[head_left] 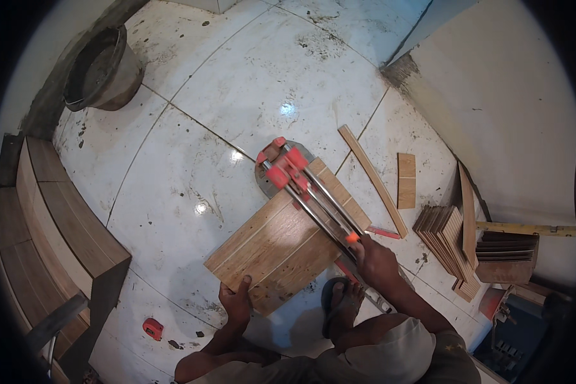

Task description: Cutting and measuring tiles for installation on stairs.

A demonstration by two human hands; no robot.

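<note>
On my feed, the wood-grained panel (269, 237) looks smooth and glossy, the rails (311, 208) of the cutter (296, 168) shiny metal, its red fittings (294, 157) plastic, the floor (237, 83) glossy, the bucket (125, 78) matt.

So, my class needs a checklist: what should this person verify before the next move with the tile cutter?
1. Tile under the tile cutter's rails: ok.
2. Left hand away from the rails: ok, gripping the tile's near-left edge.
3. Right hand at the orange handle tip: ok.
4. Cutting wheel touching the tile: cannot tell, hidden.
5. Sandalled foot well clear of the tile cutter: not ok, close beside it.
</note>
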